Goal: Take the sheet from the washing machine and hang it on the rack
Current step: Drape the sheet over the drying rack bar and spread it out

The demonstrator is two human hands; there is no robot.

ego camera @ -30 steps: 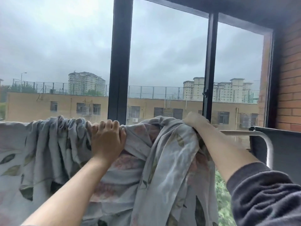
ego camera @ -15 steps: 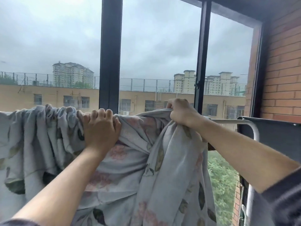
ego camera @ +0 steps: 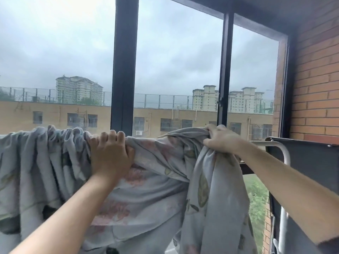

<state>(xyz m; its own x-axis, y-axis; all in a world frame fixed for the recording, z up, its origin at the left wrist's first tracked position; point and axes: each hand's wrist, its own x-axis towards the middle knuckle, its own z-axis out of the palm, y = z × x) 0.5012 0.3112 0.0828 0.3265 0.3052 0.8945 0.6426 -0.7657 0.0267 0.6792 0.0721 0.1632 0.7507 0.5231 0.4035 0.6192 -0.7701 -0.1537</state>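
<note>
The pale grey, leaf-printed cotton sheet (ego camera: 156, 198) drapes lengthwise along the silver metal rack rail (ego camera: 267, 143) across mid-frame. The left hand (ego camera: 110, 154) clamps it at centre. The right hand (ego camera: 220, 138), nearer the bare rail end at right, clutches a bunched fold.

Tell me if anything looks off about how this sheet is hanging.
Yes: the sheet sits bunched along the rack, not spread flat. The right hand grips a twisted wad, the left hand the gathers; the rack's right end is bare.
</note>
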